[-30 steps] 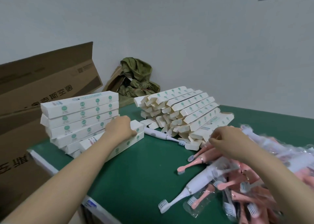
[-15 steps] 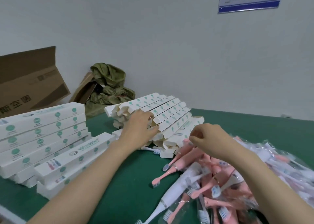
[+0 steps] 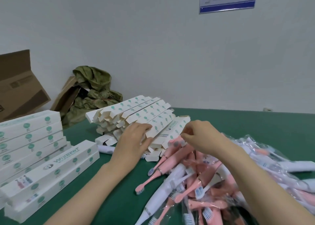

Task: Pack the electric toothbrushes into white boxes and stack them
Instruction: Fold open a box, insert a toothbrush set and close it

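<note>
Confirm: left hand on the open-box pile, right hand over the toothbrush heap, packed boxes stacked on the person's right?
No: the head view shows the packed boxes stacked on the person's left. The left hand is on the open-box pile and the right hand over the toothbrush heap, as stated.

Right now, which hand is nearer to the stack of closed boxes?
Left. The left hand pinches an open box in the pile right of the stack; the right hand is farther right, over the pink toothbrushes.

Left hand (image 3: 134,140) grips open box (image 3: 160,127) in far pile; right hand (image 3: 201,136) curled over toothbrush heap (image 3: 196,182).
</note>
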The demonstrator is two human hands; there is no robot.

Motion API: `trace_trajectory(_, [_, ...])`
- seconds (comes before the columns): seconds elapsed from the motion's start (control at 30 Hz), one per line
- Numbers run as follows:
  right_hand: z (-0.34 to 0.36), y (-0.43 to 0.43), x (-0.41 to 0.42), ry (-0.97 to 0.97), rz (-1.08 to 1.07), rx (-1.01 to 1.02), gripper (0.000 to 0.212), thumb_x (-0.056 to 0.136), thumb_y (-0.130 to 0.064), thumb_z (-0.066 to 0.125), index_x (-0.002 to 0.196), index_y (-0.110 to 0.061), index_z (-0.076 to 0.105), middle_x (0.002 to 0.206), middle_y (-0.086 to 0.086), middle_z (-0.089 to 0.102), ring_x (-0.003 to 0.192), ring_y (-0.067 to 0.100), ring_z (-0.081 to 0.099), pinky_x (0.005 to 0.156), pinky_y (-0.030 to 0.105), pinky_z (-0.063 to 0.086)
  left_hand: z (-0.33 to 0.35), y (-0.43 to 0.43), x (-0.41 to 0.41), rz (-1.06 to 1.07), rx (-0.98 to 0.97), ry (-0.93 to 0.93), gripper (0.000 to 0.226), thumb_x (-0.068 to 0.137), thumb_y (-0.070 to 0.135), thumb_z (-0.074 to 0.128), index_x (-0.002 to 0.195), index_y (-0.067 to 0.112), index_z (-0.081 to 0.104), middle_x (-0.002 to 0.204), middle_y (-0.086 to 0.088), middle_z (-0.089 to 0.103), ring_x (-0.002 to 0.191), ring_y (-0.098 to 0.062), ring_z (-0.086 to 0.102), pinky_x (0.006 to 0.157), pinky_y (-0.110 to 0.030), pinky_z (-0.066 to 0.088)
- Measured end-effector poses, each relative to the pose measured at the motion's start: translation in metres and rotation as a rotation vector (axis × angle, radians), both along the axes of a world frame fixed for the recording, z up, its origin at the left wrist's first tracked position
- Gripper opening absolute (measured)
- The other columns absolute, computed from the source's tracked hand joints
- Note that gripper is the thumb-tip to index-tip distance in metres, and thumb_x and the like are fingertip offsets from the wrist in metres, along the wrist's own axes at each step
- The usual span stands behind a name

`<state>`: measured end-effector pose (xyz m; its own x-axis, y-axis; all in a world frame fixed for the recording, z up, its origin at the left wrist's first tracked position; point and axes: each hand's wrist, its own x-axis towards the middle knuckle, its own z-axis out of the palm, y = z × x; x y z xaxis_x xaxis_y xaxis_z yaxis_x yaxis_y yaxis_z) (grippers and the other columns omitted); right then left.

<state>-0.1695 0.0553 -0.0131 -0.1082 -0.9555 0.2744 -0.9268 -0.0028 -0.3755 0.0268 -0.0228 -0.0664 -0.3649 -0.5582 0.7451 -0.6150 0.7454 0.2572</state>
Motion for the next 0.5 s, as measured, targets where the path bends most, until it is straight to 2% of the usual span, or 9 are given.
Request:
trace_trajectory(0.07, [-0.001,0.0,-0.004,-0.003,-0.019,-0.002,0.021,0.093,-0.021,0.048,0.097,-0.012,0.066,0.096,0.003,0.067,0.085,0.018,0.06,0.067,0.027,0.046,0.004,0.01,0.002,-0.089,-0.032,0.087,0.031,0.083,0.014,0.071,0.113,0.013,0.064,0.106,0.008,0.06,0.1,0.002,0.048,0.086,-0.004,0.029])
trace_trajectory(0.13, [-0.003,-0.001,-0.007,-0.003,-0.032,-0.015,0.021,0.092,-0.02,0.049,0.099,-0.012,0.066,0.099,0.004,0.067,0.087,0.018,0.059,0.072,0.028,0.047,0.006,0.019,0.003,-0.164,-0.019,0.185,0.03,0.08,0.011,0.073,0.108,0.018,0.064,0.101,0.017,0.059,0.097,0.009,0.05,0.088,-0.001,0.032])
trace_trajectory(0.2, [-0.004,-0.002,-0.005,0.006,-0.019,-0.066,0.023,0.091,-0.019,0.051,0.11,-0.014,0.063,0.11,0.004,0.065,0.094,0.017,0.056,0.078,0.026,0.045,0.011,0.027,0.002,-0.206,0.013,0.302,0.033,0.08,0.013,0.075,0.104,0.03,0.061,0.101,0.023,0.059,0.099,0.008,0.053,0.088,-0.005,0.037])
trace_trajectory(0.27, [-0.006,-0.004,-0.002,0.0,0.039,-0.176,0.042,0.088,-0.019,0.058,0.129,-0.015,0.051,0.127,0.004,0.055,0.11,0.017,0.053,0.087,0.023,0.039,0.023,0.036,0.0,-0.244,0.045,0.436,0.031,0.078,0.021,0.074,0.099,0.039,0.059,0.098,0.023,0.063,0.098,0.004,0.057,0.086,-0.009,0.041])
trace_trajectory(0.33, [-0.009,-0.004,0.004,-0.035,0.122,-0.296,0.063,0.084,-0.023,0.067,0.14,-0.017,0.037,0.137,0.002,0.045,0.122,0.018,0.044,0.094,0.021,0.032,0.04,0.043,-0.002,-0.303,0.062,0.559,0.026,0.077,0.025,0.07,0.097,0.039,0.061,0.096,0.022,0.065,0.095,0.0,0.06,0.084,-0.014,0.045])
trace_trajectory(0.4, [-0.01,-0.004,0.011,-0.042,0.181,-0.365,0.076,0.081,-0.031,0.072,0.143,-0.02,0.031,0.139,-0.002,0.042,0.124,0.016,0.035,0.095,0.018,0.025,0.061,0.046,-0.002,-0.379,0.082,0.673,0.023,0.077,0.029,0.071,0.098,0.037,0.063,0.095,0.02,0.067,0.092,-0.002,0.062,0.08,-0.02,0.05])
trace_trajectory(0.5, [-0.009,-0.006,0.021,0.02,0.194,-0.448,0.07,0.08,-0.04,0.072,0.138,-0.028,0.036,0.127,-0.009,0.05,0.111,0.016,0.037,0.09,0.022,0.029,0.094,0.042,0.002,-0.442,0.134,0.839,0.023,0.076,0.043,0.073,0.095,0.033,0.066,0.093,0.012,0.069,0.086,-0.005,0.064,0.07,-0.02,0.053])
